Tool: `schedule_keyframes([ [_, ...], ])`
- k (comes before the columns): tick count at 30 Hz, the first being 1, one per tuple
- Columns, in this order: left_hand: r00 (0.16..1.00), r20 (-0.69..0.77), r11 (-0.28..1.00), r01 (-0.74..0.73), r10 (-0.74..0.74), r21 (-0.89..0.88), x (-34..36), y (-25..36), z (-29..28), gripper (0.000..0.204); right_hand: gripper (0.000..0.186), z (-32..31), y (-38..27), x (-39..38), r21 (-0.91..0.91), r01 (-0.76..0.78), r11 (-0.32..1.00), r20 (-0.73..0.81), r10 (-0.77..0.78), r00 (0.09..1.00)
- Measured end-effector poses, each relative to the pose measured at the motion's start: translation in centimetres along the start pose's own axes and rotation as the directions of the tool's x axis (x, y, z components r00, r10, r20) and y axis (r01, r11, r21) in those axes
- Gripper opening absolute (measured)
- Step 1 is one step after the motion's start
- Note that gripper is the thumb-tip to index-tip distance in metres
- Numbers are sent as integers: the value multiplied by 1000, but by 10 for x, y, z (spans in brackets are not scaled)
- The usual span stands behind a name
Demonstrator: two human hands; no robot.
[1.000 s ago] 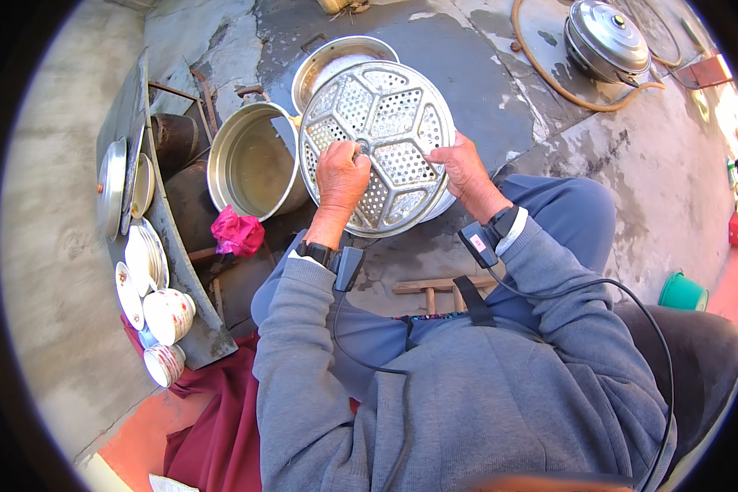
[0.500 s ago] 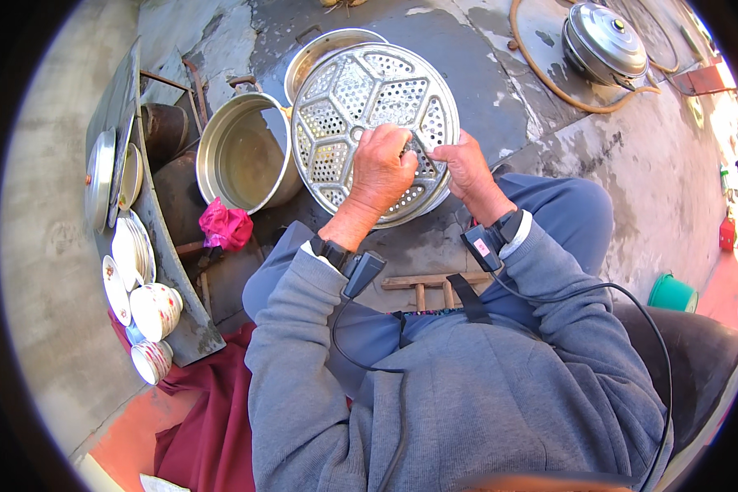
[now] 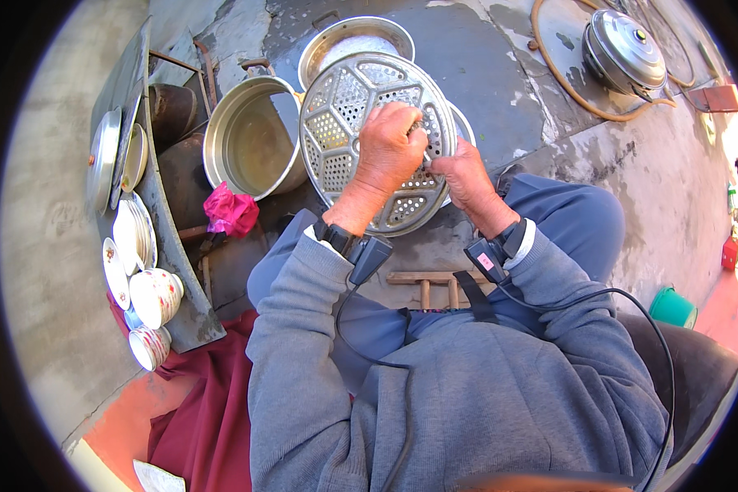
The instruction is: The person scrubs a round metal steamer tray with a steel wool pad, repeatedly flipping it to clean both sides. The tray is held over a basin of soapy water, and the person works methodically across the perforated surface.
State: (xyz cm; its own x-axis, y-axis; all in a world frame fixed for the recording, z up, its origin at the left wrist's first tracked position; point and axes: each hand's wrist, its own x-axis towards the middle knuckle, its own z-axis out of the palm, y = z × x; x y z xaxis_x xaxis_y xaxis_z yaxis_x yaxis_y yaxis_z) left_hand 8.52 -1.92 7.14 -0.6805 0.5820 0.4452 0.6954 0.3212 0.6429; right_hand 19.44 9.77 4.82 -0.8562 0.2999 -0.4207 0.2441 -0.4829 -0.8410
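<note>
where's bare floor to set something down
Grey concrete floor shows bare between the round perforated metal tray and curved tan hose, and between that hose and green plastic tub. Crowded: left grey board holding white floral bowls.

Hands (image 3: 392,149) close together, left fisted

No legible text or numerals. A small pink-and-white rectangular label (image 3: 485,261), three o'clock from view centre, sits on a black box-shaped wrist device (image 3: 495,272); its markings are unreadable.

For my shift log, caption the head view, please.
The right hand grips a perforated metal tray by its edge, the left hand curled over its face, a pot to its left.
</note>
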Motion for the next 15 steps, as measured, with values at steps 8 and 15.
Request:
schedule_keyframes([
  [8, 997, 72, 999, -34, 35, -16, -14, -2, -14, 13, 45, -3, -5, 11, 50, 79, 996, -22, -78, 997],
  [15, 998, -51, 999, -39, 39, 1, 3, -3, -11, 13, 46, 13, 5, -4, -207, 11, 978, -1, -11, 1000],
])
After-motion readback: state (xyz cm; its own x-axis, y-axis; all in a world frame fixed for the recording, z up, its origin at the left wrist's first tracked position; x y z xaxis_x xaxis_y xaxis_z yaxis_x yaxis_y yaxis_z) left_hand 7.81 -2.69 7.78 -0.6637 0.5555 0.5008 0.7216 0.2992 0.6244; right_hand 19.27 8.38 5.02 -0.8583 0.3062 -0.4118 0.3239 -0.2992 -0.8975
